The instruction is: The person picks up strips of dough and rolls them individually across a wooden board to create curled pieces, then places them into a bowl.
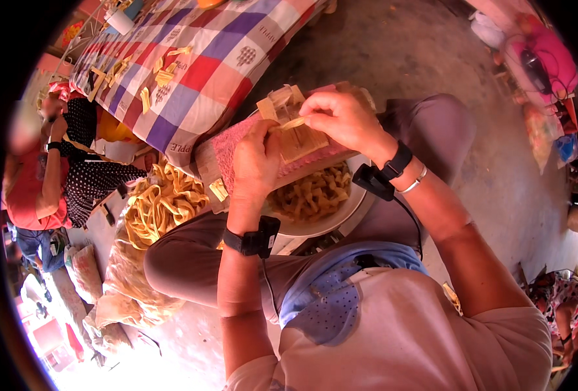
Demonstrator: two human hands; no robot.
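Between my two hands is a pale yellow flat strip (293,123). My left hand (256,159) pinches its near left end, and my right hand (342,118) grips the other end with thumb and fingers. Both hands are closed just above a board topped with a pink textured cloth (227,151). Flat yellow bundles of strips (302,144) lie on the cloth under my fingers. Below the board, a white basin (324,225) holds many folded yellow pieces (315,195). The board and my hands hide part of the basin.
Left of my knee, a large plastic bag (132,274) bears a heap of long yellow strips (162,205). A checked cloth (204,65) covers a surface ahead, with several small yellow bundles on it. One person in a red top (31,192) sits at left; another person (565,303) is at far right.
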